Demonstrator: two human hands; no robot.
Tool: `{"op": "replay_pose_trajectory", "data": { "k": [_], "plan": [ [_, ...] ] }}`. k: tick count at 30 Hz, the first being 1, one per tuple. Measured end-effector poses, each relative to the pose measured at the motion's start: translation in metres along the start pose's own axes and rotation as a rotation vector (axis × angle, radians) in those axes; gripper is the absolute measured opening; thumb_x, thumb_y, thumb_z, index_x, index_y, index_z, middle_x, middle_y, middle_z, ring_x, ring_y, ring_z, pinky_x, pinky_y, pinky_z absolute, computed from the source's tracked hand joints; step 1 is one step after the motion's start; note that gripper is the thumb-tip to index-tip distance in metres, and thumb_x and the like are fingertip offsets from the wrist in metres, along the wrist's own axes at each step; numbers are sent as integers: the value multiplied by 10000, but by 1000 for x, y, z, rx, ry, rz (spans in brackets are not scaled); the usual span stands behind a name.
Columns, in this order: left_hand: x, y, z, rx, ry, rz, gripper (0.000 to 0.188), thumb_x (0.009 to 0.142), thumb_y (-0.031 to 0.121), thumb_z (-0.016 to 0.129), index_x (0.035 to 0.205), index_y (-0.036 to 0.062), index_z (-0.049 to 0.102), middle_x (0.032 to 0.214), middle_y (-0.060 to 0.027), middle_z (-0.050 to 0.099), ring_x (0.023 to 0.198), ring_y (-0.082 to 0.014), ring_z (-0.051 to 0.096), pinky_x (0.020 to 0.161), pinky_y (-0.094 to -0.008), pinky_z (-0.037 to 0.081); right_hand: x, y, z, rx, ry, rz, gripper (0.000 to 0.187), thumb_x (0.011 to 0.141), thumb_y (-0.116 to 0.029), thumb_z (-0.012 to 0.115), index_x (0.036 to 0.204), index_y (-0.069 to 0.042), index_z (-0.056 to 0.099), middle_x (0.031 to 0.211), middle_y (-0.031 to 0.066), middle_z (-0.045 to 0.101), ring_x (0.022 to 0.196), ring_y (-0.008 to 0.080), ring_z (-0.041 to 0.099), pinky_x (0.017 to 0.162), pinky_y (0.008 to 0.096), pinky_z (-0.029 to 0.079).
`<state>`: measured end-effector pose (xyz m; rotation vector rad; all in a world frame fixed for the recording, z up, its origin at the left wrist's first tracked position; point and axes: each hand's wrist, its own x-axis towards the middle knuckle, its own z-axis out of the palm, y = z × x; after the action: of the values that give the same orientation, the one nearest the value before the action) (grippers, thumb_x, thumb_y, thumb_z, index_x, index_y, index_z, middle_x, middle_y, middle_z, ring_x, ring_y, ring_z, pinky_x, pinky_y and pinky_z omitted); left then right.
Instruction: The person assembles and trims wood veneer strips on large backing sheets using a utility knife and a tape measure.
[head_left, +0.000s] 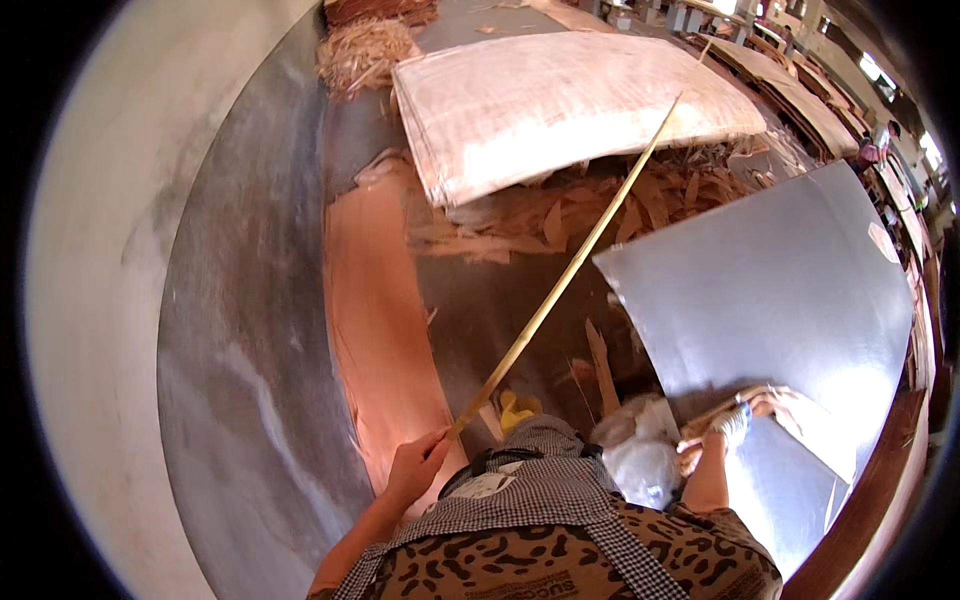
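Note:
My left hand is closed around the lower end of a long, thin yellow stick that looks like bamboo. It slants up and away to the right, its far end over a stack of pale wood veneer sheets. Beneath the left hand runs a long reddish-brown veneer strip. My right hand, with a white wrap on it, grips thin pieces of veneer above a smooth grey metal-like tabletop. Its fingers are partly hidden by these pieces.
Torn veneer scraps litter the floor before the stack. A clear plastic bag lies by my right side. A pale wall rises at left. More veneer stacks stand far right, with a person beyond.

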<state>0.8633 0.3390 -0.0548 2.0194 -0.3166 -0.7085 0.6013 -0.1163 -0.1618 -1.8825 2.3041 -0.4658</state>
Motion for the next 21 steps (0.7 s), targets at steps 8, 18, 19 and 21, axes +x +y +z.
{"op": "replay_pose_trajectory", "data": {
  "k": [8,18,19,21],
  "plan": [
    [172,33,-117,256,72,127,303,802,174,545,1079,52,568,641,-154,560,527,-181,548,524,-290,425,-59,-359,130,-575,-428,-709,211,820,-148,456,1017,-145,531,991,93,579,889,256,586,691,374,511],
    [460,56,-256,407,-91,381,289,809,199,537,1049,42,572,579,-143,525,487,-245,518,489,-332,408,-98,-442,236,-400,-665,-176,361,808,-189,460,1154,-121,534,1156,123,538,1034,254,543,832,374,459],
    [493,53,-275,416,-143,336,289,813,202,533,1048,38,569,588,-142,529,490,-243,517,489,-329,407,-118,-464,231,-271,-572,-25,379,809,-200,466,1176,-120,510,1200,122,499,1050,244,530,852,369,445],
    [554,48,-302,424,-272,238,291,821,210,524,1047,30,564,606,-139,539,494,-240,513,489,-323,404,-137,-486,228,-156,-456,171,286,832,-153,445,1103,-161,538,1332,87,355,1053,276,518,852,358,446]
  ]
}}
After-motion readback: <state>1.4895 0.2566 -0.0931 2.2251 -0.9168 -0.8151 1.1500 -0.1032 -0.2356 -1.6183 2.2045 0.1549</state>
